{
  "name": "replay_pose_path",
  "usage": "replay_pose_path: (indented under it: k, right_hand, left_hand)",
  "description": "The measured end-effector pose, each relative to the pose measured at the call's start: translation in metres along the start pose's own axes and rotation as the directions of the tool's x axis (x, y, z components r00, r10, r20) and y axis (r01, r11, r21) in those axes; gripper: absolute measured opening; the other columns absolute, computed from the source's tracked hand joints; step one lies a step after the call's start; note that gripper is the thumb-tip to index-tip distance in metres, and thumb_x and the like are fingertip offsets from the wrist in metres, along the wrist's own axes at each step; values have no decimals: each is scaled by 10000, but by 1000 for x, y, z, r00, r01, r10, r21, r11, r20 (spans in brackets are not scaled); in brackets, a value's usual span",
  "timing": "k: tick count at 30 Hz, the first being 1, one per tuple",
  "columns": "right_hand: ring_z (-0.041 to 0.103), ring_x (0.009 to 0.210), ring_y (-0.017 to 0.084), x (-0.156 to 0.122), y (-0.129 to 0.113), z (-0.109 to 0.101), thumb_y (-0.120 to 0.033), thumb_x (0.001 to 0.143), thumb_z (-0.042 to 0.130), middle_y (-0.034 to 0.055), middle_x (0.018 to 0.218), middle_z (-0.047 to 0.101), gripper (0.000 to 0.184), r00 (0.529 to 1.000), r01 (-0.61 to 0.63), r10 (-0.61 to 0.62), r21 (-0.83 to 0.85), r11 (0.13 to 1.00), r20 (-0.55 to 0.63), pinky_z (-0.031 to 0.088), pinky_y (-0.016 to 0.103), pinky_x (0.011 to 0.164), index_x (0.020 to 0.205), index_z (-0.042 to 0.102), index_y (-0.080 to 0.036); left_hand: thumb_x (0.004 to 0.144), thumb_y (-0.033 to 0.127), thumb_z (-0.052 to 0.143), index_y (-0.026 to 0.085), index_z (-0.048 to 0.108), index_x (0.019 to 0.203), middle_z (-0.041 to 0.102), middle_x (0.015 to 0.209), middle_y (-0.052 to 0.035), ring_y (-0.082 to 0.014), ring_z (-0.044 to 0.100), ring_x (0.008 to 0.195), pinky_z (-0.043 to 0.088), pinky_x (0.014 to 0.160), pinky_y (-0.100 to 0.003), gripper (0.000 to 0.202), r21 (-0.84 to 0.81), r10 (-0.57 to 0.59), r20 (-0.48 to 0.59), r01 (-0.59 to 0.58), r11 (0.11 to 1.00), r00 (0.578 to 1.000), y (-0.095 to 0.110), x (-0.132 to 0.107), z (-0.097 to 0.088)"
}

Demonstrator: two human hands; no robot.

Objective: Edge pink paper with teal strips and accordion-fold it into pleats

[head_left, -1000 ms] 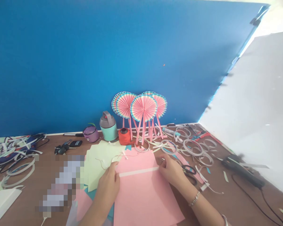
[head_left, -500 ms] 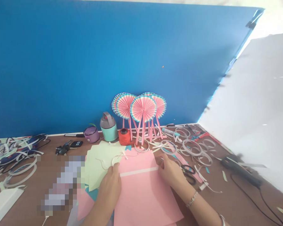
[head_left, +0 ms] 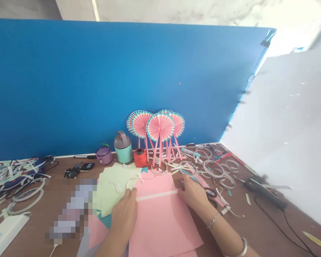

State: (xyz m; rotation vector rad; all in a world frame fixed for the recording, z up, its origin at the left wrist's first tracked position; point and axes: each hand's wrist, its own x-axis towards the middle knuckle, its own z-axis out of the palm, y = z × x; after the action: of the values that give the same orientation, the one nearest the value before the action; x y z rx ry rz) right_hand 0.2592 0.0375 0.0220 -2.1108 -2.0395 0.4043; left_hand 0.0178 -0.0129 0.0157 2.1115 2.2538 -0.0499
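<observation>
A pink paper sheet (head_left: 163, 225) lies in front of me, partly over another pink sheet (head_left: 156, 183). A narrow white strip (head_left: 157, 195), which looks like tape, runs across its far edge. My left hand (head_left: 125, 208) is at the sheet's left edge, fingers bent and closed by the strip's left end. At the other end, my right hand (head_left: 192, 191) has thumb and fingers pinched together at the strip; the exact contact is hidden. Black-handled scissors (head_left: 211, 193) lie partly under the right hand. Pale green sheets (head_left: 111, 182) are left of the pink paper.
Several pleated pink paper fans (head_left: 160, 127) stand against the blue panel (head_left: 96, 82). Before it are a teal canister (head_left: 124, 153), a purple pot (head_left: 104, 156) and a red tape roll (head_left: 140, 158). White tape rings (head_left: 214, 168) and a corded black tool (head_left: 266, 192) lie to the right.
The view has tilted up slightly and turned a little right. Both hands stay at the two ends of the white strip, with hardly any movement relative to the paper.
</observation>
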Motion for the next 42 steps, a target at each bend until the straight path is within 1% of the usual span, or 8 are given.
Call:
replay_pose_path:
  k: [6,11,15,19,24,29,36,42]
  right_hand:
    - [593,904,221,0,0,-1,-95,734,473,86,927,653,276,999,36,-35,-19,999,13,317,270,663,996,537,-153]
    - [578,864,191,2,3,5,-44,730,417,65,928,641,262,994,95,-93,30,995,-61,328,272,702,893,585,-163]
    - [546,839,178,1,1,7,-116,774,435,46,876,613,194,941,332,-320,116,936,-111,354,263,710,843,607,-174]
    - [509,900,199,-4,-4,9,-123,725,504,55,920,597,235,864,504,-498,134,853,-77,358,300,793,919,624,-179]
    - [486,944,208,-9,-8,9,-106,705,490,40,942,590,287,867,494,-498,153,856,-11,331,333,828,930,629,-215]
    - [481,885,195,-10,-9,9,-92,688,473,37,882,570,189,871,487,-491,167,857,-20,329,315,774,787,601,-191]
    - [500,883,187,-5,-4,7,-89,717,468,24,855,594,151,859,510,-506,190,839,-74,327,323,779,764,563,-197]
    - [533,882,185,0,1,7,-117,767,455,23,840,627,148,847,532,-515,190,825,-133,326,363,866,788,572,-204]
  left_hand:
    - [869,112,328,194,501,1126,583,1018,-59,-187,639,788,381,560,-265,320,-133,-90,-50,82,988,995,-11,-2,-9]
    - [846,80,299,181,544,1079,549,1039,-72,-181,594,843,415,636,-276,353,-268,-75,-158,30,963,984,-18,1,-7]
    - [847,257,429,171,588,943,544,964,-70,-223,524,954,408,826,-326,205,-319,63,-162,-113,941,985,-22,6,3]
    - [768,312,549,187,569,948,525,975,-57,-233,481,974,380,862,-351,219,-360,112,-145,-158,919,983,-21,8,8]
    - [758,231,527,199,544,831,513,939,-46,-214,476,936,374,826,-340,82,-391,141,-134,-183,902,981,-18,7,4]
    - [712,192,551,201,510,765,529,901,-31,-205,487,911,379,808,-326,67,-424,124,-177,-189,886,976,-15,6,5]
    - [770,238,507,222,566,1012,597,823,-5,-195,558,863,387,856,-367,249,-597,76,-119,-132,791,990,-20,10,7]
    - [813,311,496,235,634,816,624,843,-20,-217,556,895,366,857,-397,158,-551,166,-178,-238,800,970,-19,7,-4]
